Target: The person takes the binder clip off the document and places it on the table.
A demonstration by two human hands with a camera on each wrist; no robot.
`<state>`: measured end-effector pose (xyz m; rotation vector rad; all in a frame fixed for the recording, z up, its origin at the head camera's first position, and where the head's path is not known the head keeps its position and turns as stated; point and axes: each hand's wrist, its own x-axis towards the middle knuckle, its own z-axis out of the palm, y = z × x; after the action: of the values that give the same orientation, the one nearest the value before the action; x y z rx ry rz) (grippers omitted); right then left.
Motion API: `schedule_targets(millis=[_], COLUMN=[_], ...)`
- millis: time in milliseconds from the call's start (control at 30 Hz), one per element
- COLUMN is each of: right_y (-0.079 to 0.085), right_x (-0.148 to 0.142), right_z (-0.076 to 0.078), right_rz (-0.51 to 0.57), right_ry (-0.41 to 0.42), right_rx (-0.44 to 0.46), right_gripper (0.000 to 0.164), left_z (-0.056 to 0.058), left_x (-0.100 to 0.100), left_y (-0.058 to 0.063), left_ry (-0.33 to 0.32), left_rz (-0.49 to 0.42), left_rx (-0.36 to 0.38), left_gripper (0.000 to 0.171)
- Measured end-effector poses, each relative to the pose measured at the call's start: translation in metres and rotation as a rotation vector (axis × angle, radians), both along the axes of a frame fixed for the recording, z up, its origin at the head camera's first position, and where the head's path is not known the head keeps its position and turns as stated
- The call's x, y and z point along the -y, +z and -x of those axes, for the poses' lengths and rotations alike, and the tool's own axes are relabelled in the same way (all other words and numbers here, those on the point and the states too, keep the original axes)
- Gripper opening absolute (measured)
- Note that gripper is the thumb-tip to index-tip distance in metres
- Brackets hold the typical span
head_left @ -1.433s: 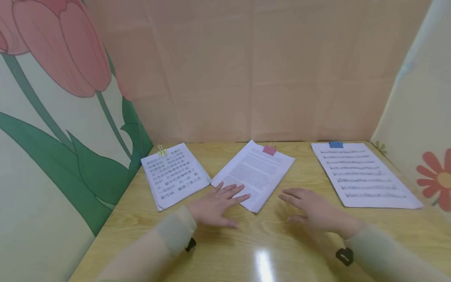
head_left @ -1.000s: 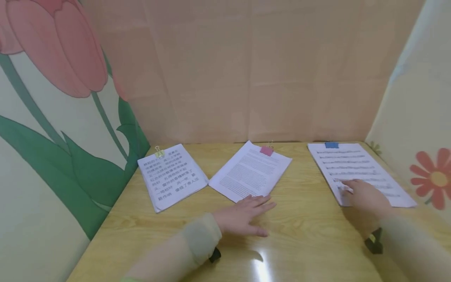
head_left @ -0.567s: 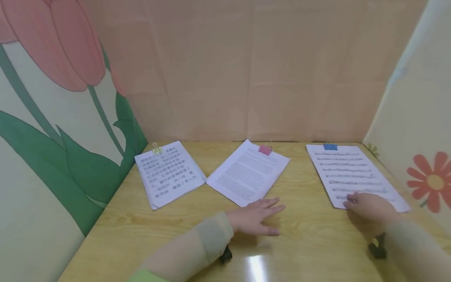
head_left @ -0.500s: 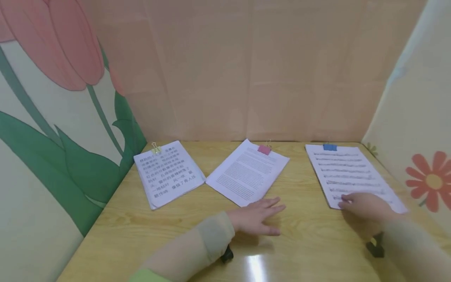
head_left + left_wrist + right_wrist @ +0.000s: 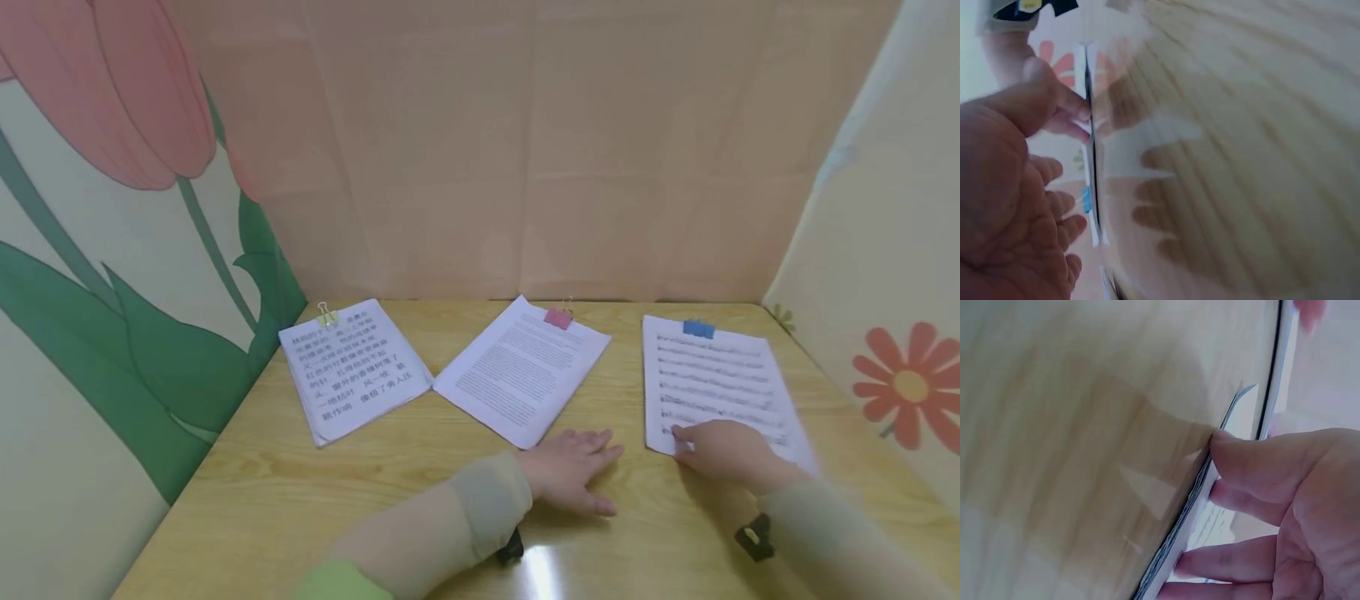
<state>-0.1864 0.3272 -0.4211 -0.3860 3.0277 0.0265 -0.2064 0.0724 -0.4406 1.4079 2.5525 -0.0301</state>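
Observation:
A stack of sheet music [image 5: 712, 375] with a blue binder clip [image 5: 698, 328] at its far edge lies on the right side of the table. My right hand [image 5: 723, 450] pinches its near edge; in the right wrist view the thumb [image 5: 1235, 453] sits at the edge and fingers reach over the printed face. My left hand [image 5: 570, 471] is spread, palm toward the table, just past the near corner of the middle printed stack [image 5: 525, 367]. It holds nothing, and its fingers point toward the sheet music.
On the middle stack sits a pink binder clip [image 5: 558, 317]. Left of it is a stack with large Chinese print [image 5: 352, 367] and a yellow binder clip [image 5: 327, 319], their corners meeting. Walls close off the wooden table [image 5: 262, 500] at the back and both sides.
The right hand has crossed to the sheet music, gripped its near edge and drawn it left and nearer, turning it slightly. The left hand has moved right, off the middle stack.

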Motion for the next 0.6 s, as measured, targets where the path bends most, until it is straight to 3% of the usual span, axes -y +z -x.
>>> schedule_targets(millis=[167,367,600], right_y=[0.003,0.005,0.008], right_x=[0.029,0.061,0.089], right_z=[-0.007,-0.019,-0.034], right_rz=[-0.008,-0.030,-0.058], right_ry=[0.033,0.109,0.145], right_rx=[0.005,0.004,0.064], right_gripper=[0.032,0.023,0.022], left_z=[-0.003,-0.012,-0.033], left_x=[-0.003,-0.002,0.001], left_y=[-0.001,-0.008,-0.001], left_ry=[0.037,-0.025,-0.032], left_rz=[0.047,0.121,0.179], left_rx=[-0.081,-0.183,-0.191], left_gripper=[0.083,0.082,0.072])
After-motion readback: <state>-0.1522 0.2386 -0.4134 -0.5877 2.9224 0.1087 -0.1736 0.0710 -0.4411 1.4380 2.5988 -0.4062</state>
